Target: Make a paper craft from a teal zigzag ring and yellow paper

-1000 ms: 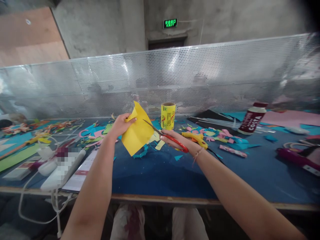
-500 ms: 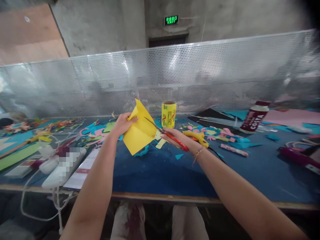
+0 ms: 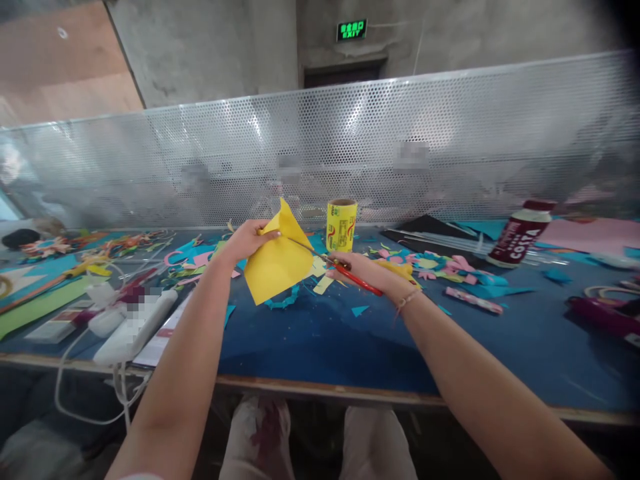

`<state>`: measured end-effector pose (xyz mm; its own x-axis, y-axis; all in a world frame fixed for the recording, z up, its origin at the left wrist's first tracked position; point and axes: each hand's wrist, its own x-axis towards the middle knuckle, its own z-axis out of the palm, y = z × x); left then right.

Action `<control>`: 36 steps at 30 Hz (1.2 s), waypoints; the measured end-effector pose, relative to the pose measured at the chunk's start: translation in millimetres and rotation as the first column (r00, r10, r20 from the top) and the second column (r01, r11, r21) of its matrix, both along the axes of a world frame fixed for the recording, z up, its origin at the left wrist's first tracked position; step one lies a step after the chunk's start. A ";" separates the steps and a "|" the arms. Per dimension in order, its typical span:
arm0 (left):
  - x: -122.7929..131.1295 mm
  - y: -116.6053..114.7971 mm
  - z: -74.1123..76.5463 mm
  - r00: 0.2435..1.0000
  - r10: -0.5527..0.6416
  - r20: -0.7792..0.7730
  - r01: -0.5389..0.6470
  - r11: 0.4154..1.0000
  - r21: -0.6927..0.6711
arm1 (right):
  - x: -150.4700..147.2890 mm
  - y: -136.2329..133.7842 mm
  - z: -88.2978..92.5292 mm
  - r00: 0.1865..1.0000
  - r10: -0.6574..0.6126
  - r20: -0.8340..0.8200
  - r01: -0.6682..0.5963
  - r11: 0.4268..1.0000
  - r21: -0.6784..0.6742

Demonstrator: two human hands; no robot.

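Note:
My left hand pinches the upper left edge of a yellow sheet of paper, held up above the table. With its fingers in the handles, my right hand grips red-handled scissors. Their blades point left and reach onto the sheet's upper right part, close to my left fingertips. Beneath the paper lies a curled blue paper strip. A roll of yellow printed tape stands upright just behind the scissors. Part of a yellow tool shows behind my right wrist.
Paper scraps litter the blue table. A tilted dark red and white bottle is at the right. At the left are a white power strip and its cables. A perforated metal screen runs along the back.
The scissors' blades have moved further left across the yellow sheet and look more closed. The sheet has tilted slightly. The whole view has shifted a little.

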<state>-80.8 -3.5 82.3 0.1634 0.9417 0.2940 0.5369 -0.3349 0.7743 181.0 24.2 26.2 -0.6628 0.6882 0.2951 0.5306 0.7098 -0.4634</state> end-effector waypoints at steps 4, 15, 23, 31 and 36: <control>2.0 0.7 3.0 0.999 0.018 -0.048 -0.018 1.000 0.003 | -2.0 -2.8 -1.9 0.999 0.025 -0.022 -0.025 0.999 0.021; 6.8 2.0 12.5 0.996 0.053 -0.065 -0.054 0.998 -0.011 | -4.5 1.9 -7.3 0.997 0.046 -0.063 -0.043 0.997 0.058; 6.9 -0.5 21.8 0.990 0.034 -0.137 -0.035 0.999 -0.003 | -2.8 -1.3 -2.6 0.994 0.089 -0.056 -0.086 0.995 0.051; 16.1 -7.1 32.2 0.975 0.025 -0.222 -0.020 0.999 0.025 | -7.0 -12.4 2.4 0.988 0.122 -0.094 -0.114 0.990 0.081; 19.3 -7.2 37.9 0.966 0.017 -0.259 -0.010 1.000 0.029 | -9.3 -14.1 3.9 0.989 0.067 -0.131 -0.059 0.996 0.062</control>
<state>-61.5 -10.8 120.2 0.2250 0.9367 0.2684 0.7227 -0.3452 0.5988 171.7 10.1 30.1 -0.6565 0.6258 0.4212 0.4207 0.7672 -0.4841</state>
